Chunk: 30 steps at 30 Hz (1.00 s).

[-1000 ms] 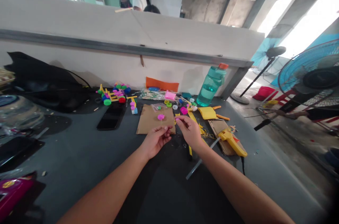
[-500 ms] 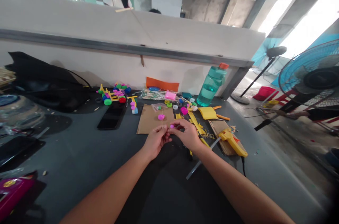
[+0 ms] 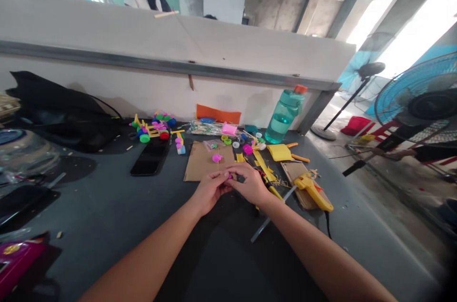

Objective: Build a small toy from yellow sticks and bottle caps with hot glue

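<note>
Just in front of the cardboard piece (image 3: pixel 198 161), my left hand (image 3: pixel 212 190) and my right hand (image 3: pixel 250 182) meet at the fingertips. Between them is a small purple piece (image 3: pixel 229 176), pinched by both hands and partly hidden by the fingers. A pink piece with a thin stick (image 3: pixel 216 158) lies on the cardboard. Beyond my right hand are yellow strips (image 3: pixel 264 165), a magenta cap (image 3: pixel 247 149) and several small coloured caps. The yellow glue gun (image 3: pixel 314 192) rests on another cardboard piece to the right.
A black phone (image 3: pixel 148 157) and colourful small assemblies (image 3: pixel 153 128) are at the left. The teal bottle (image 3: pixel 282 116) stands by the partition (image 3: pixel 143 88). Further left are a black bag (image 3: pixel 60 116) and clear container (image 3: pixel 28 150). A fan (image 3: pixel 424 102) stands right; a person is beyond the partition.
My hands have drawn closer together, and my right fingers now cover more of the small purple piece. The person beyond the partition has shifted left.
</note>
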{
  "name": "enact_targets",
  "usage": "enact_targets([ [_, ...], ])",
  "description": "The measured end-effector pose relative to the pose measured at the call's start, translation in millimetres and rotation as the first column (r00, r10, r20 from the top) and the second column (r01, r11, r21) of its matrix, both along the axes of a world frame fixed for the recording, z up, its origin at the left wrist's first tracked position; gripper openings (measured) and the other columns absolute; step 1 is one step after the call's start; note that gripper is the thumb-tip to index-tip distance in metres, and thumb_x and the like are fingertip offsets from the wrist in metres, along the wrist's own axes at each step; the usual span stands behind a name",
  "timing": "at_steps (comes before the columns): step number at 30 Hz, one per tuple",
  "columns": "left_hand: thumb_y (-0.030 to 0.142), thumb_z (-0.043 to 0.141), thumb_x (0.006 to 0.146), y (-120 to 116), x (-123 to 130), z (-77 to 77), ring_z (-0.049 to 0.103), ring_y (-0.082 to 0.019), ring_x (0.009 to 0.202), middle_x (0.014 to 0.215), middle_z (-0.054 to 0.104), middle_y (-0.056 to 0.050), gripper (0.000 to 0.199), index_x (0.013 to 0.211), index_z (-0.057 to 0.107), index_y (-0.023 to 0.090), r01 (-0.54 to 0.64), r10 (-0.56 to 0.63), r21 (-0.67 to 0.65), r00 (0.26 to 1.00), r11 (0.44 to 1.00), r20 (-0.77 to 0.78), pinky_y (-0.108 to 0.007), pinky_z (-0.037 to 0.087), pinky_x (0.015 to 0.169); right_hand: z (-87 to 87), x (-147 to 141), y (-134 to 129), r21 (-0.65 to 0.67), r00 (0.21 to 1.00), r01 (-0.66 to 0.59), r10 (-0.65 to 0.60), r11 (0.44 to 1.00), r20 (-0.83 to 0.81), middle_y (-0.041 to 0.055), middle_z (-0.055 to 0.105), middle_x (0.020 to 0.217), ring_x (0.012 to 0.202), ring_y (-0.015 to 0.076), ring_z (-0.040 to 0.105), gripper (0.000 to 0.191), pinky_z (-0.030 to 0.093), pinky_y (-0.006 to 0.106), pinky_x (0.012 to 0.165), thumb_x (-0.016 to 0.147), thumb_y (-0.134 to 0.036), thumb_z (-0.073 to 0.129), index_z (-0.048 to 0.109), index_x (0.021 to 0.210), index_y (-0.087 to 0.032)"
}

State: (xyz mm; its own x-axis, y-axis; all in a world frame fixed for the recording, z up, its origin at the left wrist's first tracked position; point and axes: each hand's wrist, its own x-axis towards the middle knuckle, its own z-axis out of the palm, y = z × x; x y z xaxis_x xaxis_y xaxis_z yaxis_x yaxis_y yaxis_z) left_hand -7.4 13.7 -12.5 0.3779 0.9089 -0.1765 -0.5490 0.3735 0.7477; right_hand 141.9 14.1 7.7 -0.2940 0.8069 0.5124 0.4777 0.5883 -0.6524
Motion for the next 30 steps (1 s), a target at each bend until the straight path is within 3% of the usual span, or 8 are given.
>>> enact_targets([
  [5, 0.027, 0.074, 0.068, 0.6, -0.4, -2.2, 0.058, -0.009, 0.065, 0.069, 0.064, -0.002, 0.017, 0.073, 0.069, 0.012, 0.010, -0.010, -0.011, 1.000, 1.000, -0.002, -0.023, 0.048, 0.067, 1.1, 1.6, 0.1, 0.030, 1.000, 0.020, -0.021, 0.999, 0.006, 0.0032, 0.068, 0.095, 0.094, 0.0185, 0.059, 0.017, 0.045, 0.034, 0.087, 0.073, -0.015, 0.068, 0.070, 0.087, -0.025],
  [11, 0.028, 0.076, 0.066, 0.3, -0.1, -0.1, 0.056, -0.008, 0.063, 0.067, 0.063, -0.001, 0.019, 0.075, 0.069, 0.012, -0.007, 0.007, -0.009, 1.000, 1.000, 0.012, -0.022, 0.047, 0.065, 7.5, 4.1, -1.3, 0.031, 0.999, -0.020, 0.019, 0.999, 0.050, 0.0049, 0.066, 0.106, 0.101, 0.0194, 0.058, 0.020, 0.044, 0.037, 0.091, 0.077, -0.021, 0.065, 0.069, 0.096, -0.026],
  [18, 0.027, 0.075, 0.067, -0.4, -0.2, 3.3, 0.056, -0.009, 0.062, 0.065, 0.063, -0.002, 0.018, 0.073, 0.069, 0.011, -0.012, 0.011, -0.029, 1.000, 1.000, -0.006, -0.023, 0.048, 0.065, 5.5, 3.1, -0.1, 0.035, 0.999, 0.033, -0.034, 0.999, 0.027, 0.0047, 0.067, 0.100, 0.099, 0.0203, 0.058, 0.011, 0.041, 0.040, 0.093, 0.075, -0.022, 0.067, 0.067, 0.086, -0.024],
  [24, 0.023, 0.075, 0.068, 1.0, 0.0, -0.7, 0.055, -0.008, 0.062, 0.067, 0.062, 0.000, 0.014, 0.073, 0.068, 0.012, -0.007, 0.008, -0.016, 1.000, 1.000, 0.028, -0.022, 0.047, 0.065, 5.7, 2.8, -1.2, 0.027, 0.999, -0.019, 0.018, 0.999, 0.044, 0.0059, 0.063, 0.112, 0.108, 0.0210, 0.055, 0.029, 0.041, 0.038, 0.094, 0.071, -0.018, 0.069, 0.065, 0.099, -0.024],
  [30, 0.026, 0.074, 0.069, -0.3, 0.5, -0.3, 0.057, -0.009, 0.064, 0.068, 0.064, -0.002, 0.017, 0.075, 0.068, 0.011, -0.013, 0.013, -0.012, 1.000, 1.000, 0.018, -0.023, 0.047, 0.065, 5.7, 3.4, -0.7, 0.052, 0.999, 0.011, -0.013, 0.999, 0.036, 0.0057, 0.065, 0.109, 0.104, 0.0204, 0.057, 0.013, 0.041, 0.039, 0.094, 0.075, -0.022, 0.068, 0.070, 0.087, -0.025],
])
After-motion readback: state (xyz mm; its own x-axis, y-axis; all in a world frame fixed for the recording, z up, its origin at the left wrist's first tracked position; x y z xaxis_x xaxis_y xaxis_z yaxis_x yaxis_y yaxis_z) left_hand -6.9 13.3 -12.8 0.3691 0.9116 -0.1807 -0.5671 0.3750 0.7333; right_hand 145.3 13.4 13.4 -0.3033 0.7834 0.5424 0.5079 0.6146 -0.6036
